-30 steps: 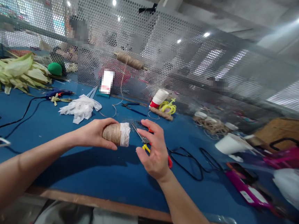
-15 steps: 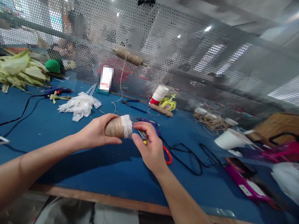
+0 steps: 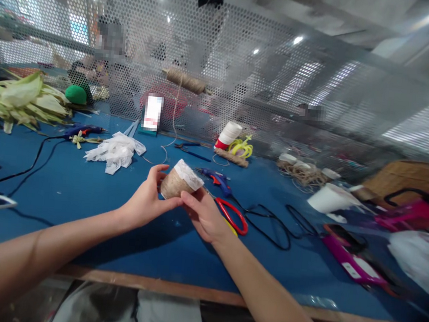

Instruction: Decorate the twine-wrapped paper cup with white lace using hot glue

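A small cup wrapped in jute twine, with a band of white lace round its rim, is held just above the blue table. My left hand grips its twine-covered side, thumb under and fingers behind. My right hand touches its lower right side with the fingertips. The cup tilts with its lace rim up and to the right.
Red-handled scissors lie just right of my hands, a blue glue gun behind them with a black cable. White lace, twine spools, leaves, a white cup and pink tools lie around. A perforated screen stands behind.
The cup has been turned from lying sideways to rim up and right. My right hand came in from open beside it to touch its lower side.
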`<action>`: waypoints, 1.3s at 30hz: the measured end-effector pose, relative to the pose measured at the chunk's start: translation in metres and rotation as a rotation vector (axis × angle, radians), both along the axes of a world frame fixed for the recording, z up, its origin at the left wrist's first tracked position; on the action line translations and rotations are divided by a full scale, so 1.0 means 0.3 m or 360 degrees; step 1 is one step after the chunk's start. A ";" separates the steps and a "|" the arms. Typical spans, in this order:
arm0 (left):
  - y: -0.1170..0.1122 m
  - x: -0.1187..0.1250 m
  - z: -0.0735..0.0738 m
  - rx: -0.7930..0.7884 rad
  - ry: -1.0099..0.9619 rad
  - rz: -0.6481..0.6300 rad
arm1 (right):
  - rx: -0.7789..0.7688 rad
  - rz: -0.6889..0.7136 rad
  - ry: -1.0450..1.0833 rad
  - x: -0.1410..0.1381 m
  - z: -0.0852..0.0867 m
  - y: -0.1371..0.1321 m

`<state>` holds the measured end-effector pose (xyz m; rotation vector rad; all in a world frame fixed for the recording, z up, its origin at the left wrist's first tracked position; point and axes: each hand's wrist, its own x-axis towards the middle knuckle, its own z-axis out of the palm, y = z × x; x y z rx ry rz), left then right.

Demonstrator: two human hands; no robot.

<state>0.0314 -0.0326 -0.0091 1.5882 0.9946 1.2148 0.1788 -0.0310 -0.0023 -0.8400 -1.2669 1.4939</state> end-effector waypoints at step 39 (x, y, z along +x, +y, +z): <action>-0.002 -0.029 0.059 -0.0025 -0.0268 0.0096 | 0.0328 -0.0136 -0.0283 0.013 -0.011 0.012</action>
